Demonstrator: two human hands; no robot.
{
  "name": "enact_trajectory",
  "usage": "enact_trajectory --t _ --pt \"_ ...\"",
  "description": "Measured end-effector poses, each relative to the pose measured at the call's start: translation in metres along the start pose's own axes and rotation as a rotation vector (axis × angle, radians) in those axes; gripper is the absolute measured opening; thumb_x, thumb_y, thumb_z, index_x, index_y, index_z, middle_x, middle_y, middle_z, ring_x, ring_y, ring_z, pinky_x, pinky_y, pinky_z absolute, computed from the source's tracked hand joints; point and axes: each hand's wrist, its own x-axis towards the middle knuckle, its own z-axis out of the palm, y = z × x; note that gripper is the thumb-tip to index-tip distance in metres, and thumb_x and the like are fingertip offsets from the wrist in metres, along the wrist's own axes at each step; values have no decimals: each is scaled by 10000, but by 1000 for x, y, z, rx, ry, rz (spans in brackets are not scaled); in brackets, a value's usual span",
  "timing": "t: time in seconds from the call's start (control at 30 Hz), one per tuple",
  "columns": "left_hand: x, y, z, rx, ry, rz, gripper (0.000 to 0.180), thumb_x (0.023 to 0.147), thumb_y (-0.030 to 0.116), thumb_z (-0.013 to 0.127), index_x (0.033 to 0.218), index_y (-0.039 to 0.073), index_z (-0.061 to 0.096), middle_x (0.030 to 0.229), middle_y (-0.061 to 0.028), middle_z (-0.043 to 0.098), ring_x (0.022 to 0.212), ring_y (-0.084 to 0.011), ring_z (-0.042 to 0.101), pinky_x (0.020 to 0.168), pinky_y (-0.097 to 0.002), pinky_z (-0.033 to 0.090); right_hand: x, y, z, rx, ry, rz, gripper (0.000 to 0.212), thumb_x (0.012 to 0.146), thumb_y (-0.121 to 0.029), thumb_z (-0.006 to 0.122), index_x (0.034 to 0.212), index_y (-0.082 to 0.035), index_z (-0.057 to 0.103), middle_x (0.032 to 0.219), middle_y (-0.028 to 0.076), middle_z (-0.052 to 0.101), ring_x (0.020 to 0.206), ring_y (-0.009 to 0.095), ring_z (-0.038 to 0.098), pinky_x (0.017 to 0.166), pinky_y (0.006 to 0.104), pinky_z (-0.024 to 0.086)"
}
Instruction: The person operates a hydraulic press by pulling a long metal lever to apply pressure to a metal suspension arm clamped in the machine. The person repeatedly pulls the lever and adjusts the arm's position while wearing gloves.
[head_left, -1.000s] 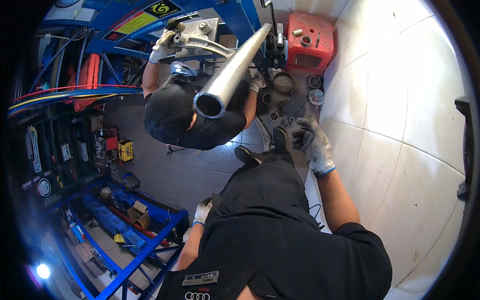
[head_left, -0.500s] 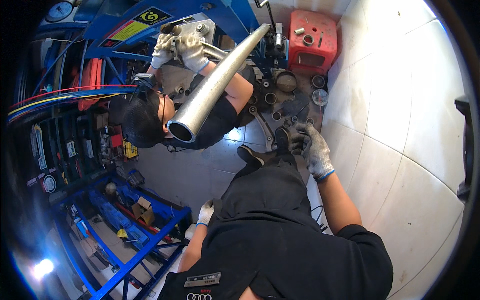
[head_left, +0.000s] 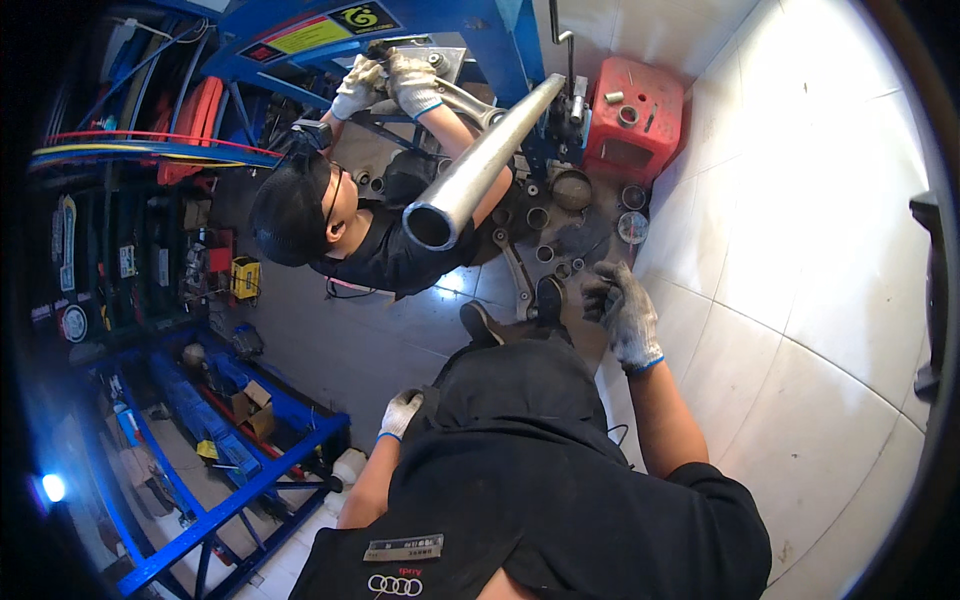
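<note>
My right hand, in a grey, soiled knit glove, is raised beside the tiled wall. Its fingers are partly curled but apart, with nothing visible between them. Against my left thigh rests my left hand, in a whiter glove, its fingers largely hidden by the black trousers. A long, hollow steel pipe slants up ahead of me, its open end toward me and its far end beside a blue press frame. Neither of my hands touches it. Beyond the pipe, a crouching co-worker's gloved hands are on a metal suspension arm at the frame.
A red stool with small metal sleeves on it stands by the wall. Metal rings and another suspension arm lie on the floor near my feet. At left are a blue metal rack, a yellow box and stretched coloured hoses.
The pipe's near end appears farther from me and more to the right. My view has turned slightly. Both my hands keep nearly the same pose, and the co-worker's hands stay at the suspension arm.
</note>
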Motion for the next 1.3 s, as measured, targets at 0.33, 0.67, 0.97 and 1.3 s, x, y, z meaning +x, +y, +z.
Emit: enact_trajectory --t 0.33,0.67,0.97,1.3 --pt "-4 32 -15 32 30 -12 459 911 396 602 1205 55 692 1228 -190 680 1195 -347 617 1021 -407 462 -1 10 10 15 -30 -54 424 989 -453 534 1190 -88 611 899 46 656 735 170 572 665 319 458" --pt "11 20 -29 -42 91 -83 464 897 391 601 1166 26 702 1176 -217 696 1154 -374 634 991 -410 475 -22 22 64 -125 -125 -123 379 1018 -399 498 1195 -87 619 970 79 689 767 182 629 668 319 499" --pt "46 -16 -33 -241 45 -44 408 906 339 594 1117 11 712 1094 -196 723 1046 -346 676 920 -404 502 -46 -34 147 81 -214 -155 672 959 -652 449 1222 -58 620 993 64 677 883 232 625 693 374 501" --pt "53 -33 -40 -213 29 39 366 925 297 583 1123 20 718 1105 -184 726 1054 -321 675 924 -385 496 -61 -97 242 347 -402 -16 406 931 -354 649 1171 -28 609 993 136 669 806 210 679 680 332 617"
